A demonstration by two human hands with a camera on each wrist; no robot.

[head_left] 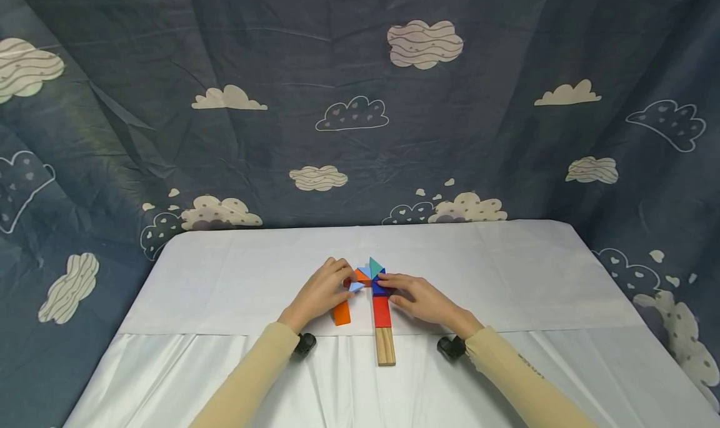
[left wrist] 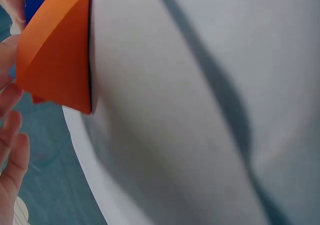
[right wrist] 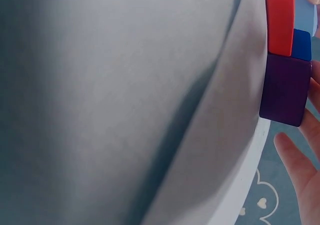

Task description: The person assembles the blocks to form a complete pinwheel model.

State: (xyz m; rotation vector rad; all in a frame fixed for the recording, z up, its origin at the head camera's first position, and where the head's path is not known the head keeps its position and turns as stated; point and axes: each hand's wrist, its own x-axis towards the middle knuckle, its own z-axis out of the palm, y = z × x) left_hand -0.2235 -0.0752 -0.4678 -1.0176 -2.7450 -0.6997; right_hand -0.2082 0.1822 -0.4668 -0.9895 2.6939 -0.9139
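Observation:
My left hand (head_left: 322, 290) pinches a small light blue triangular block (head_left: 357, 287) between thumb and fingers, just left of a group of coloured blocks. Fingers of my right hand (head_left: 424, 298) reach out straight and touch the dark blue block (head_left: 379, 288) on the group's right side. A teal triangle (head_left: 375, 268) tops the group, with an orange piece (head_left: 363, 277) at its left. Below the dark blue come a red block (head_left: 381, 312) and a wooden block (head_left: 385, 347), in one column. In the right wrist view, a purple block (right wrist: 285, 89) lies against my fingertips.
An orange block (head_left: 340, 313) lies under my left hand, apart from the column; it looms large in the left wrist view. White cloth (head_left: 225, 284) with folds covers the table. A dark curtain (head_left: 360, 147) with cloud prints hangs behind the far edge.

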